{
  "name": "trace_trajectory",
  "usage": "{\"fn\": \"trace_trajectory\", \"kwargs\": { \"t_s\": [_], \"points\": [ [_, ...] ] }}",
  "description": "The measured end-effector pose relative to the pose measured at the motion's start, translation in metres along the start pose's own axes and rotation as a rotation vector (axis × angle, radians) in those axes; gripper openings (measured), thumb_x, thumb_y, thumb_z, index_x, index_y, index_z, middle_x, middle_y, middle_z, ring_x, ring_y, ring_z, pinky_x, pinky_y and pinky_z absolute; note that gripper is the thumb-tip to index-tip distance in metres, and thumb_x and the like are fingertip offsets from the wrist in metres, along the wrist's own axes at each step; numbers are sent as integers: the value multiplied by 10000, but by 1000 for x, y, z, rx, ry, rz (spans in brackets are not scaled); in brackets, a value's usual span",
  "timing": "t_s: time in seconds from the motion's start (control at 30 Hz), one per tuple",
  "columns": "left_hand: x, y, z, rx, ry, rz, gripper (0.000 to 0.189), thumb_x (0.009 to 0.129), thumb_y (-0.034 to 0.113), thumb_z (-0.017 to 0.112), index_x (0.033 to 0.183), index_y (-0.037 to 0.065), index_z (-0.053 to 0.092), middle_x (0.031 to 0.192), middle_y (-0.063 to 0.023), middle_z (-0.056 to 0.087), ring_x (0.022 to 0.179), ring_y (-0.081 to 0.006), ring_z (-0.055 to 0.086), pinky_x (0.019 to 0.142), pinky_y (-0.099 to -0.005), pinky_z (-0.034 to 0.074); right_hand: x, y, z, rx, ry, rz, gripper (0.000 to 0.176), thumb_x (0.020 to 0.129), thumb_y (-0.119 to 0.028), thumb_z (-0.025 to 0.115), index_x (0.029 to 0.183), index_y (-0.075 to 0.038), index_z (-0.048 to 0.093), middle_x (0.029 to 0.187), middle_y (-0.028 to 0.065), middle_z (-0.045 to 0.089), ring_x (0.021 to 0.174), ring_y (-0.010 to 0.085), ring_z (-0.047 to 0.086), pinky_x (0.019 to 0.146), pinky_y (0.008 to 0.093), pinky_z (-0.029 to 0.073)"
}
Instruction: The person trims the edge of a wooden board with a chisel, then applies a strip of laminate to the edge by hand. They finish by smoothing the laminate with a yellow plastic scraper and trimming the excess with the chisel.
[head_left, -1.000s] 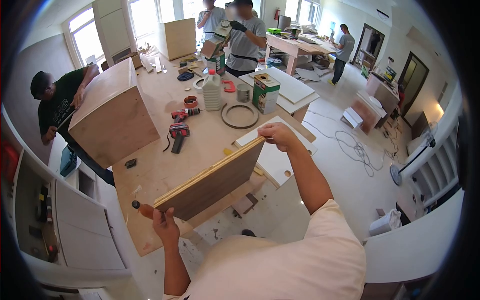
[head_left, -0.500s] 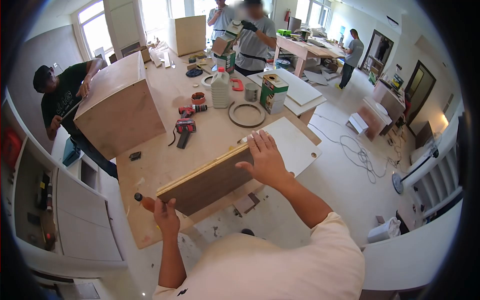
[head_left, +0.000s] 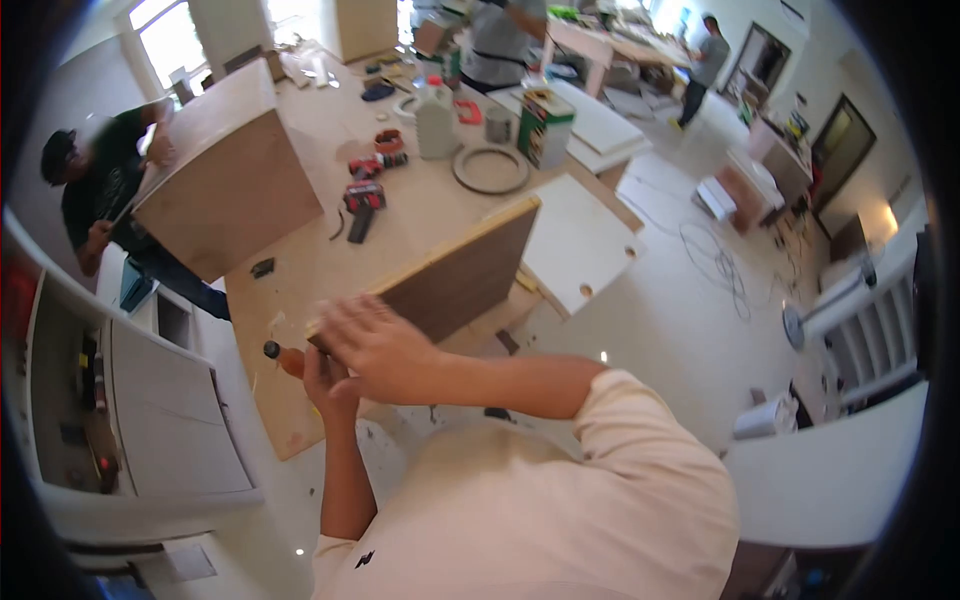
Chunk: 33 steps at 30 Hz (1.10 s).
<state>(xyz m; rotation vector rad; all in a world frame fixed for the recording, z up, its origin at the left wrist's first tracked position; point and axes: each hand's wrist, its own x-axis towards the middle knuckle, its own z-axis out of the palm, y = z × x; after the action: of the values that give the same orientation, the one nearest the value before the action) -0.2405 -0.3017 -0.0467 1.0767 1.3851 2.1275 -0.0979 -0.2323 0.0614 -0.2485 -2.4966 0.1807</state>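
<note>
A long wooden board [head_left: 465, 275] with a brown face and a pale top edge stands on its long edge at the near side of the wooden table. My left hand [head_left: 330, 385] grips its near left corner. Blurred by motion, my right hand [head_left: 380, 350] lies over the same end of the board with its fingers stretched out. Just left of my left hand is an orange bottle with a black cap [head_left: 285, 358]. Behind the board, a white panel with round holes [head_left: 575, 240] lies flat.
On the wooden table [head_left: 290, 235] are a red drill [head_left: 365, 195], a ring of edging [head_left: 491, 171], a white jug [head_left: 434, 120], a green-white can [head_left: 545, 128] and a large wooden box [head_left: 230, 190]. A person [head_left: 110, 190] holds that box at left. Cables [head_left: 715, 265] cross the floor.
My right hand has moved from the board's far end to its near left end, beside my left hand. The far end now stands higher and farther right in view. The camera view has shifted.
</note>
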Motion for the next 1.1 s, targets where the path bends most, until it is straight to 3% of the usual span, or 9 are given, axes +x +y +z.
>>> {"fn": "trace_trajectory", "kwargs": {
  "t_s": [0.2,0.3,0.4,0.5,0.73,0.8,0.93,1.0,1.1],
  "points": [
    [1,13,8,-495,70,-247,265,959,51,581,1206,-40,554,1131,-77,603,1025,-151,568,863,-260,464,13,-11,31,15,110,-131,800,816,-534,641,1346,45,487,1439,240,436,1380,380,377,1161,498,239],
    [-1,18,8,-318,61,-177,264,963,67,583,1206,-32,558,1114,-72,610,1021,-149,573,861,-260,468,0,8,18,-21,100,-90,793,812,-544,648,1338,30,500,1441,212,445,1381,350,385,1161,485,248],
    [-2,19,4,333,-9,-42,213,960,12,575,1171,-15,568,1079,-53,637,975,-112,574,868,-253,456,-20,42,-10,-17,101,-9,768,815,-544,656,1318,20,519,1412,184,484,1359,329,418,1145,484,276],
    [-2,18,2,332,24,-126,212,954,3,587,1164,-15,568,1063,-51,642,971,-113,583,866,-244,456,-45,87,-44,-165,131,104,726,825,-552,650,1293,-6,547,1355,160,538,1308,327,472,1115,503,312],
    [-4,10,7,309,92,-43,194,947,-14,585,1140,-24,571,1030,-48,648,932,-108,588,843,-248,463,-121,208,-98,-378,295,488,605,880,-418,672,1326,-31,543,1355,168,546,1291,333,485,1098,509,330],
    [-5,10,4,317,114,-72,200,937,-14,597,1135,-27,573,1010,-50,654,912,-106,592,832,-249,468,-150,241,-92,-139,377,727,568,913,-341,660,1367,-33,511,1383,159,530,1315,318,469,1105,475,337],
    [-6,17,6,448,149,-169,243,894,11,655,1122,-31,583,988,-60,669,899,-110,611,827,-256,481,-168,257,-72,714,293,786,517,936,-164,620,1398,9,464,1419,153,505,1344,243,446,1093,364,362],
    [-2,21,15,399,131,-190,251,892,14,664,1129,-22,592,1006,-59,676,926,-111,616,850,-267,487,-163,249,-46,691,252,709,429,941,-102,596,1337,42,517,1305,159,589,1225,221,541,1035,325,408],
    [0,15,13,326,123,-254,295,863,-33,679,1149,-7,615,1014,-45,674,933,-115,616,857,-283,496,-164,273,-34,732,146,887,342,945,-81,591,1256,61,576,1140,122,662,1037,173,604,932,297,461]
  ]
}}
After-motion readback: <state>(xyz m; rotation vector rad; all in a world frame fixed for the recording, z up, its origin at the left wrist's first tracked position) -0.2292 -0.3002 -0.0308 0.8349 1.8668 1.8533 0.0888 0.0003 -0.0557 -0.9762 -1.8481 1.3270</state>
